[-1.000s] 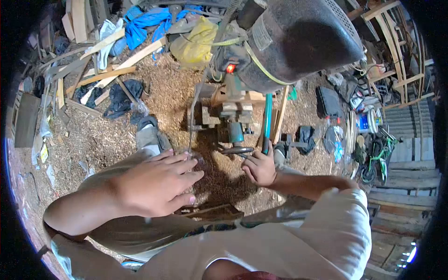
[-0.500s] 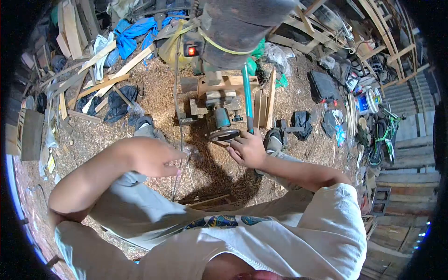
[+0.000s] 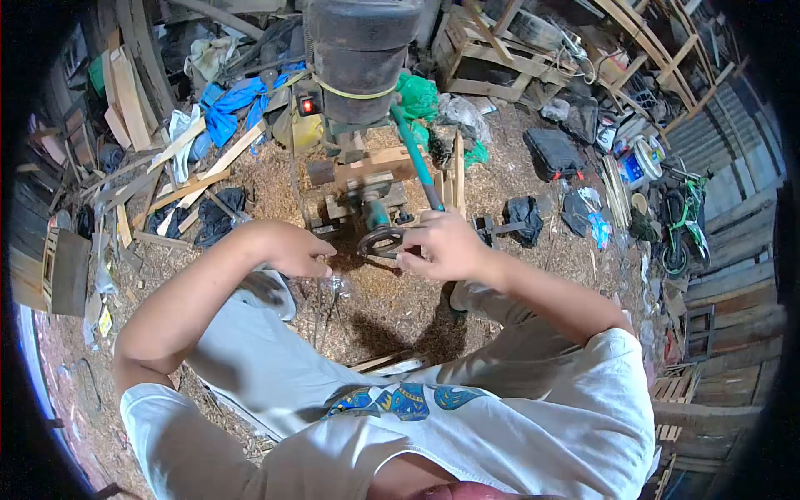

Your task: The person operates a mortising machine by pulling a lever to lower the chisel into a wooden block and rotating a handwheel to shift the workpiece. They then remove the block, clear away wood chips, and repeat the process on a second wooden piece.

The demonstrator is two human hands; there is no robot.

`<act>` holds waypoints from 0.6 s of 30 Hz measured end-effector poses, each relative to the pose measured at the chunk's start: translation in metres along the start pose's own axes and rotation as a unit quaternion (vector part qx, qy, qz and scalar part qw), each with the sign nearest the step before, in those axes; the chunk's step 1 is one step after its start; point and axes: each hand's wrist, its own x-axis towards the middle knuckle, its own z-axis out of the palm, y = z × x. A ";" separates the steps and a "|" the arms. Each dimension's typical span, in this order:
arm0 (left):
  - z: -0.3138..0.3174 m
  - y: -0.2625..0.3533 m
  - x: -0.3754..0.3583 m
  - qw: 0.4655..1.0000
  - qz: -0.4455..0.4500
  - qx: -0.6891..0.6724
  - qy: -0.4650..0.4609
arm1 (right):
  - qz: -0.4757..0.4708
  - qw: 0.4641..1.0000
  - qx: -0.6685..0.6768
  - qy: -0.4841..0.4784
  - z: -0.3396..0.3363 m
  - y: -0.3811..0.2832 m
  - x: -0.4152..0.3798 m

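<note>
My right hand (image 3: pixel 450 246) is closed round the lower end of a long green lever (image 3: pixel 419 162), its lower fingers beside the rim of a dark handwheel (image 3: pixel 383 242). To the left of that wheel hovers my left hand (image 3: pixel 293 248), fingers apart and holding nothing. The wheel sits on the near end of a green-and-metal vise (image 3: pixel 367 200). Behind the vise lies a wooden block (image 3: pixel 379 169), under a machine with a dark cylindrical housing (image 3: pixel 354 62). A red-lit switch (image 3: pixel 307 105) shows at its left side.
Wood shavings (image 3: pixel 275 183) cover the floor. Planks (image 3: pixel 192 196) and a blue cloth (image 3: pixel 223 117) lie at left. On the right are a black case (image 3: pixel 552 153), a black bag (image 3: pixel 523 221), a white bucket (image 3: pixel 640 162) and a small green bike (image 3: pixel 685 221).
The camera view has shifted. The lever's lower end has moved up with my right hand and slants more. My left hand has come nearer the handwheel.
</note>
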 end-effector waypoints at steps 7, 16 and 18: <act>-0.003 0.039 0.011 0.997 -0.028 0.073 -0.013 | 0.128 0.942 0.308 -0.041 -0.107 -0.012 0.026; -0.004 0.071 0.035 0.995 0.010 0.102 0.003 | -0.088 0.734 0.604 0.299 -0.145 0.039 0.077; -0.006 0.073 0.045 0.996 0.014 0.091 -0.014 | -0.101 0.733 0.591 0.321 -0.153 0.037 0.095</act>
